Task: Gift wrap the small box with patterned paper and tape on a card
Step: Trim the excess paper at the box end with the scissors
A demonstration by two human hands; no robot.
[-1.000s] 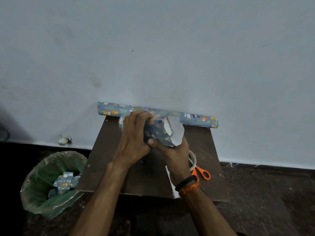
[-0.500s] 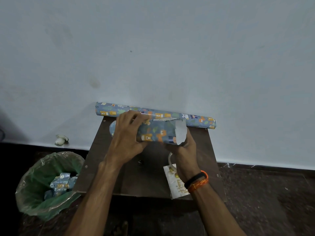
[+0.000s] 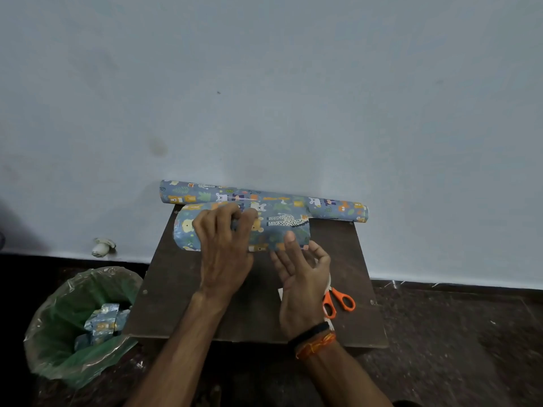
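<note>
Bare forearms, no sleeves; the right wrist (image 3: 313,340) wears black and orange thread bands.

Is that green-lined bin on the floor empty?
No. The bin holds crumpled scraps of patterned paper, visible through its open top.

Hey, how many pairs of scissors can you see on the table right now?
1. The orange-handled scissors lie on the brown table near its right edge, just right of the right hand, whose wrist hides the blades. More could be hidden under the hands.
</note>
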